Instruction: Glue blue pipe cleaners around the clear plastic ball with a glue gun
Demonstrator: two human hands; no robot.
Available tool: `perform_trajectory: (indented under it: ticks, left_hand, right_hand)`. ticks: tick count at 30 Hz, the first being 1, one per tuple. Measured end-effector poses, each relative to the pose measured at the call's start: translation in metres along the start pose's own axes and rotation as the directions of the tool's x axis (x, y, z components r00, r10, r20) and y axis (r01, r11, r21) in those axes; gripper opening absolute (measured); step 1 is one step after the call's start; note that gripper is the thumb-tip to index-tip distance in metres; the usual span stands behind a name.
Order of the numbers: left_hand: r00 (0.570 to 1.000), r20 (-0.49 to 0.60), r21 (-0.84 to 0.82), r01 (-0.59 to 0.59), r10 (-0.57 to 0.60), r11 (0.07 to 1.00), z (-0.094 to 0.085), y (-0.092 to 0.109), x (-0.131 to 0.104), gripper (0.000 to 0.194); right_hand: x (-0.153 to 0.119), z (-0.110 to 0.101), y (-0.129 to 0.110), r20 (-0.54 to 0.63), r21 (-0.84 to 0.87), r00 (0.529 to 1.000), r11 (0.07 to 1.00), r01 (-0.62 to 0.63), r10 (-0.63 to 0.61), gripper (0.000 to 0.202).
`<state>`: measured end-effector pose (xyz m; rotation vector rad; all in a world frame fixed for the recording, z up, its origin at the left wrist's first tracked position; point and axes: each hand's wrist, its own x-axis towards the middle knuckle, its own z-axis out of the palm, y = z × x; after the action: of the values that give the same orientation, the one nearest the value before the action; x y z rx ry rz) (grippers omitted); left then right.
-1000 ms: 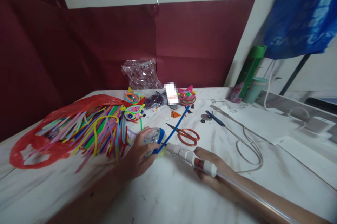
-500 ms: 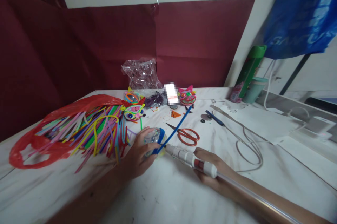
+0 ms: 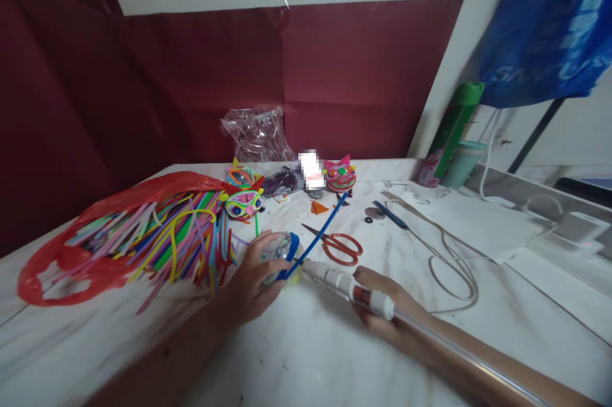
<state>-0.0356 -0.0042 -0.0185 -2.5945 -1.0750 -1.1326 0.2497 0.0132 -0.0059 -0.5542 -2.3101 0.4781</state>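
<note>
Near the middle of the marble table, my left hand [image 3: 255,279] is closed around a clear rounded piece [image 3: 277,249] with a blue rim. A long blue strip [image 3: 321,231] slants up and right from that rim. My right hand [image 3: 377,298] grips a white glue gun [image 3: 335,281] with a clear stick running out of its back end. The gun's tip meets the blue strip close to my left fingers. Orange-handled scissors [image 3: 342,249] lie just beyond the gun.
Colourful strips [image 3: 167,235] spill from a red plastic bag [image 3: 43,276] at left. Decorated animal faces [image 3: 243,201] and crumpled clear plastic [image 3: 258,133] stand behind. A blue-handled tool [image 3: 391,215], a looped cable [image 3: 471,273], a green can [image 3: 456,120] and a cup [image 3: 463,164] are at right.
</note>
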Motion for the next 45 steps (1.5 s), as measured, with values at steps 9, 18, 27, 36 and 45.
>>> perform_trajectory:
  ticks: [9, 18, 27, 36, 45]
  left_hand:
    - [0.999, -0.027, -0.012, 0.018, -0.019, 1.000, 0.000, 0.001, 0.000, 0.025]
    - [1.000, -0.013, -0.023, 0.026, -0.026, 0.999, 0.002, -0.002, -0.002, 0.028]
    - [1.000, -0.009, -0.011, 0.021, -0.021, 1.000, 0.002, -0.001, -0.002, 0.029]
    - [0.999, -0.012, -0.008, 0.035, -0.035, 0.999, 0.003, -0.002, -0.001, 0.028]
    - [0.999, -0.013, -0.027, 0.050, -0.050, 0.998, 0.003, -0.004, -0.003, 0.027]
  right_hand:
    - [-0.003, 0.004, 0.005, -0.020, -0.002, 1.000, 1.000, -0.018, 0.018, 0.017]
    - [-0.001, 0.000, 0.000, -0.010, 0.038, 0.996, 0.995, -0.087, 0.088, 0.018]
    - [0.003, -0.008, -0.011, 0.057, 0.073, 0.977, 0.975, -0.208, 0.204, 0.018]
    - [-0.001, 0.000, -0.003, 0.027, 0.045, 0.996, 0.995, -0.084, 0.082, 0.017]
    - [-0.002, 0.002, 0.000, 0.029, 0.038, 1.000, 0.999, -0.011, 0.010, 0.019]
